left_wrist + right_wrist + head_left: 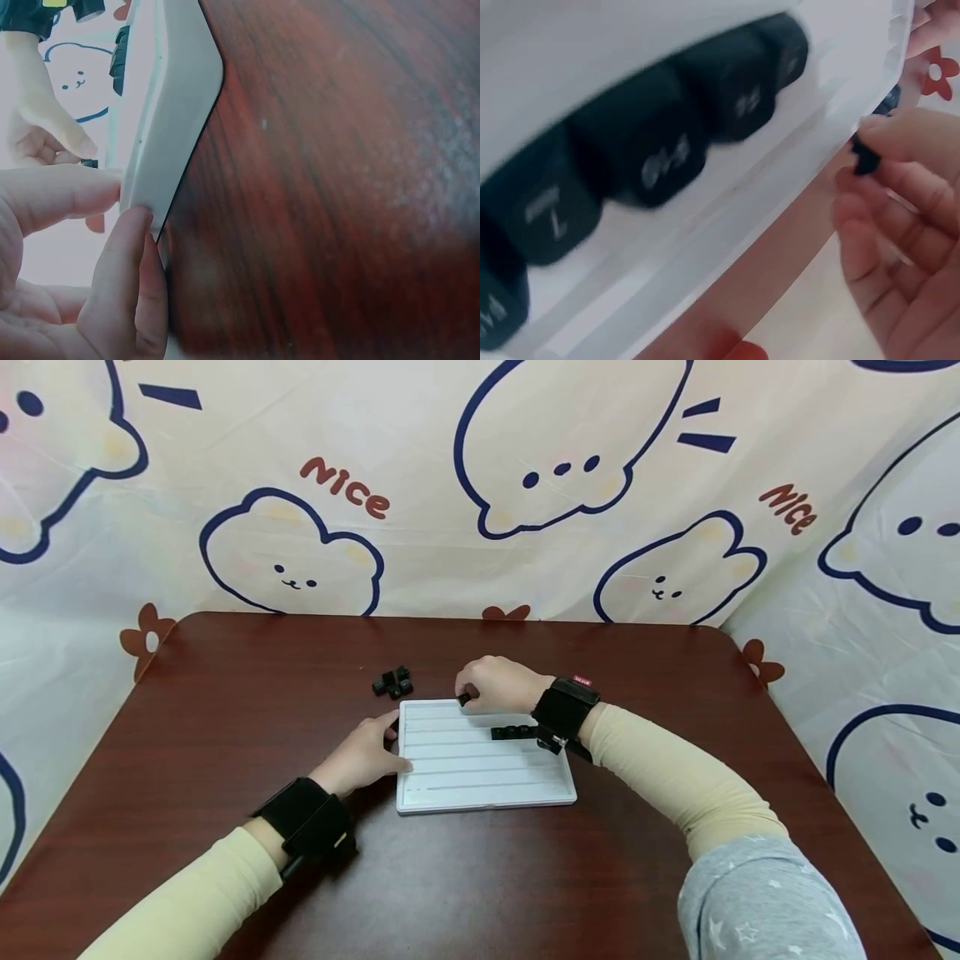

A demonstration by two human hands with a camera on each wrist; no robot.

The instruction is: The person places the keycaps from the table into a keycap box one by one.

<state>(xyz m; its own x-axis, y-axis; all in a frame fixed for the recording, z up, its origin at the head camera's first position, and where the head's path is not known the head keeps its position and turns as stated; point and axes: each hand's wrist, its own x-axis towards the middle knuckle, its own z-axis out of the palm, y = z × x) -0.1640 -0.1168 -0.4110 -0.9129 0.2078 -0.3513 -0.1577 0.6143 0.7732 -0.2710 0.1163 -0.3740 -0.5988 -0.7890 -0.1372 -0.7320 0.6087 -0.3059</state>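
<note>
A white tray (450, 793) with raised parallel ridges lies on the table. My left hand (365, 753) grips its left edge with thumb and fingers; in the left wrist view the fingertips (135, 225) press against the tray's pale side wall (184, 97). Above the tray's far edge, my right hand (501, 685) pinches a small black keycap (866, 156) between thumb and fingers. A row of black keycaps (512, 732) with white markings sits on the tray under the right wrist, which partly covers it.
A small cluster of loose black keycaps (393, 682) lies on the brown table (480, 885) behind the tray's far left corner. A cartoon-printed cloth (435, 552) hangs behind and beside the table. Black straps (311, 822) wrap both wrists.
</note>
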